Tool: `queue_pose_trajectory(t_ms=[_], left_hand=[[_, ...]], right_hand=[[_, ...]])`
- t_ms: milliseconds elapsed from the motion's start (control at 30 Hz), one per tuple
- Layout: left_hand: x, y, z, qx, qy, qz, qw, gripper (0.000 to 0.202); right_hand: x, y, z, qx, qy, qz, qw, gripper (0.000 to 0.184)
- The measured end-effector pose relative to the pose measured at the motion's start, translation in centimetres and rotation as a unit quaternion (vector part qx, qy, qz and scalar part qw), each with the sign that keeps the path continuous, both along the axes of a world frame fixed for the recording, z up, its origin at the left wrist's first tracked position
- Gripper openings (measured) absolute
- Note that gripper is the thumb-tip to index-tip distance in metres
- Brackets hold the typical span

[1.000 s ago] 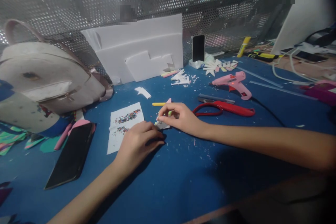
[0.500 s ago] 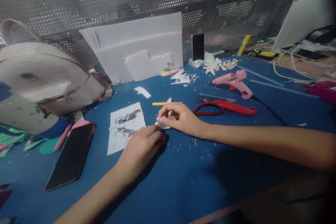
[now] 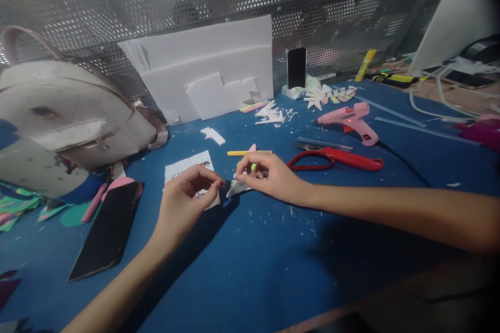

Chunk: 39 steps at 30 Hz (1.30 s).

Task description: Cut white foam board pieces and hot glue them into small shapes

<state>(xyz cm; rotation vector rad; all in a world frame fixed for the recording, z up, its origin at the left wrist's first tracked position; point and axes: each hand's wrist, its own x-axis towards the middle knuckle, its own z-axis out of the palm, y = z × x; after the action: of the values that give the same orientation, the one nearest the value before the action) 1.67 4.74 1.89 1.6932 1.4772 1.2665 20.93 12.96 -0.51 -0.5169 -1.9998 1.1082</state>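
My right hand rests on the table, its thumb and forefinger pinched on a small white pointed craft piece with pink and green parts. My fingers cover much of that piece. To its left, my left hand is raised over a white paper sheet that carries colourful glitter bits. The left thumb and forefinger come together in a pinch; what is between them, if anything, is too small to make out. A yellow stick lies just behind my right hand.
Right of my hands lie red-handled scissors and a pink glue gun with a cord. White foam scraps lie farther back. A dark phone and a pale backpack are at left. A smaller phone stands upright at the back.
My left hand has lifted away from the white craft piece and moved left, over the glitter sheet, with its thumb side now showing. My right hand stays on the piece.
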Motion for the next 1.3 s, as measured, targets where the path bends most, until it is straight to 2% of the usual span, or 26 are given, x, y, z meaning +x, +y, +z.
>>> queue_pose_trajectory(t_ms=[200,433,1300], left_hand=[[-0.15,0.09,-0.37,0.023,-0.010,0.027,0.999,0.003],[0.01,0.00,-0.54,0.024,-0.032,0.023,0.999,0.006],[-0.02,-0.40,-0.54,0.048,0.007,0.010,0.999,0.006]], right_hand=[[0.23,-0.30,0.11,0.055,-0.026,0.021,0.998,0.006],[0.26,-0.68,0.12,0.125,-0.023,0.023,0.992,0.008],[0.24,-0.55,0.04,0.134,-0.027,-0.007,0.991,0.007]])
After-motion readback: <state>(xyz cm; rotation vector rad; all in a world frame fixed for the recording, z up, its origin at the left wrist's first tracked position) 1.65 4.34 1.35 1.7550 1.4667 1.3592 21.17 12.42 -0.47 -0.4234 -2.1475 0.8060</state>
